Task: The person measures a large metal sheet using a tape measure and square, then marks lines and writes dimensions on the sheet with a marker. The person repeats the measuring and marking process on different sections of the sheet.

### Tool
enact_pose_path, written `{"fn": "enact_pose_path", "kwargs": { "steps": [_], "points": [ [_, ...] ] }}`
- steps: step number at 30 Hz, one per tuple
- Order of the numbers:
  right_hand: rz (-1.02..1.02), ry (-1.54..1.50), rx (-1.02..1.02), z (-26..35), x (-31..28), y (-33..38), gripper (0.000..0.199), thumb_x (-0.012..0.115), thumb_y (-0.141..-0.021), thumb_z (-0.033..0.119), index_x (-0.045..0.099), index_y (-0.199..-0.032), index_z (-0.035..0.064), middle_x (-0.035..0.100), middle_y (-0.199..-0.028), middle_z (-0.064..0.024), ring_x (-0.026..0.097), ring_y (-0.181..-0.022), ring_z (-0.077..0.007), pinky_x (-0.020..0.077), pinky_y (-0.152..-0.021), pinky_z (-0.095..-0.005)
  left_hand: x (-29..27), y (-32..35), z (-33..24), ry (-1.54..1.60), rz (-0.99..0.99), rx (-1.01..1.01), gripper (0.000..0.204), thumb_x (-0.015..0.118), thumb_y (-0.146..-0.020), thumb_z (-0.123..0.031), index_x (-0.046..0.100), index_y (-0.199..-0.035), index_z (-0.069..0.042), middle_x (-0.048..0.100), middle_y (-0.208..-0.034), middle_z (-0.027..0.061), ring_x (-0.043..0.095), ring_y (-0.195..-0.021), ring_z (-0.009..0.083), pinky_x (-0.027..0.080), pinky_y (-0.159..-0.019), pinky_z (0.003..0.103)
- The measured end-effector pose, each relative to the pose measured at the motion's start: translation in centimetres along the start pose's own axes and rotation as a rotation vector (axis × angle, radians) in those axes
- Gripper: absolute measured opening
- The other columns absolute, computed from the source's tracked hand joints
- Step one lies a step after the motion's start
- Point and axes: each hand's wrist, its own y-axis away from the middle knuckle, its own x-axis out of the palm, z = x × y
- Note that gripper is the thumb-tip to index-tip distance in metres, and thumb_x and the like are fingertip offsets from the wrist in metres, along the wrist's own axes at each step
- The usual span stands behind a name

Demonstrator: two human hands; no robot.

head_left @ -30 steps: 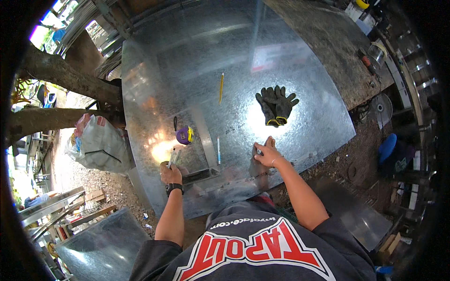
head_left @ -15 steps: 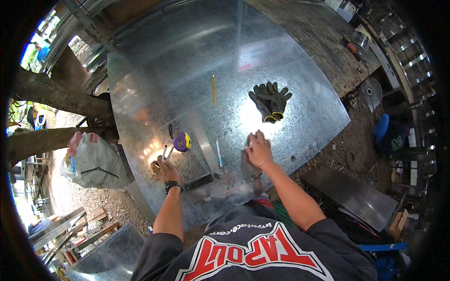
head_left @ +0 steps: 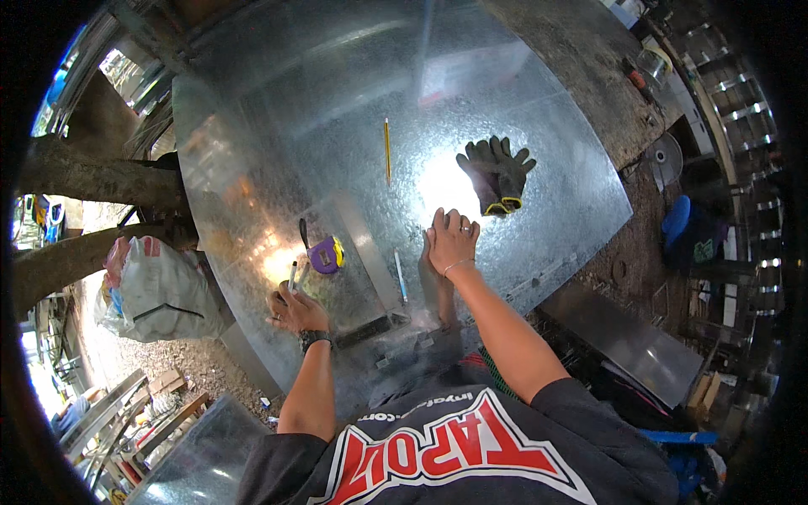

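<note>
A large galvanized metal sheet (head_left: 278, 135) lies before me. My left hand (head_left: 298, 313), near its left edge, is closed around a slim pen (head_left: 293, 274) that points up and away. My right hand (head_left: 454, 244) rests on the sheet with fingers extended and nothing in them. Just beyond it lies a pair of dark gloves (head_left: 497, 168) with yellow cuffs. A purple and yellow tape measure (head_left: 323, 256) with a black strap sits near my left hand. Between my hands are a flat metal square (head_left: 370, 252) and a white and blue pen (head_left: 401, 276). Farther off is a yellow pencil (head_left: 387, 150).
A worn wooden board (head_left: 581, 93) adjoins the sheet at the far right, with an orange and black tool (head_left: 635, 77) on it. Tree trunks (head_left: 101, 185) and a stuffed white sack (head_left: 168, 290) stand left. A metal panel (head_left: 627, 345) lies low at right.
My right hand has shifted left and slightly away from me across the sheet. My left hand still grips the pen. The whole view has shifted slightly.
</note>
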Motion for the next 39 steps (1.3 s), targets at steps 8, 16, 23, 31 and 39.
{"fn": "enact_pose_path", "kwargs": {
  "steps": [8, 16, 23, 31, 39],
  "points": [
    [0.048, -0.003, -0.043, 1.2, -0.1, 2.5, 0.046, 0.053, -0.098, 0.031, 0.053, -0.136, 0.0039, 0.047, -0.127, -0.0109, 0.046, -0.119, -0.0319, 0.0247, -0.108, -0.0565, -0.9, 0.0, -0.3, -0.017, 0.023, -0.021, 0.038, 0.052, -0.099, -0.017, 0.043, -0.136, -0.021, 0.04, -0.142, 0.0118, 0.033, -0.141, 0.0319, 0.012, -0.116, 0.068],
    [0.022, 0.005, -0.003, 0.8, 0.3, 1.5, 0.048, 0.055, -0.097, 0.029, 0.049, -0.138, 0.0052, 0.05, -0.125, -0.0105, 0.048, -0.117, -0.0309, 0.0267, -0.107, -0.056, -0.8, -0.5, -0.2, -0.004, 0.054, -0.022, 0.037, 0.051, -0.1, -0.018, 0.045, -0.136, -0.022, 0.039, -0.142, 0.0134, 0.034, -0.139, 0.0324, 0.012, -0.117, 0.067],
    [0.076, 0.018, -0.006, 0.5, -0.5, -0.3, 0.044, 0.056, -0.096, 0.03, 0.055, -0.133, 0.0048, 0.051, -0.124, -0.011, 0.048, -0.115, -0.0299, 0.0255, -0.107, -0.0543, -0.4, 0.1, 0.1, -0.002, -0.013, 0.008, 0.035, 0.049, -0.101, -0.017, 0.045, -0.136, -0.021, 0.039, -0.142, 0.0137, 0.036, -0.137, 0.0328, 0.011, -0.117, 0.066],
    [0.016, -0.008, -0.049, -0.3, 0.1, 2.0, 0.043, 0.054, -0.098, 0.03, 0.056, -0.132, 0.0041, 0.052, -0.125, -0.0103, 0.049, -0.116, -0.0302, 0.0258, -0.108, -0.054, -0.1, 0.1, 0.2, -0.018, -0.042, 0.016, 0.036, 0.05, -0.1, -0.018, 0.046, -0.135, -0.021, 0.042, -0.138, 0.0122, 0.039, -0.134, 0.0323, 0.014, -0.116, 0.066],
    [-0.024, -0.023, -0.035, -0.4, -0.1, 1.7, 0.039, 0.054, -0.096, 0.028, 0.059, -0.126, 0.0034, 0.055, -0.12, -0.0104, 0.052, -0.112, -0.0296, 0.0273, -0.106, -0.0538, -0.4, 0.2, 0.3, -0.031, -0.023, 0.008, 0.04, 0.055, -0.096, -0.017, 0.047, -0.134, -0.021, 0.042, -0.136, 0.0124, 0.042, -0.131, 0.0329, 0.016, -0.114, 0.067]
  ]
}}
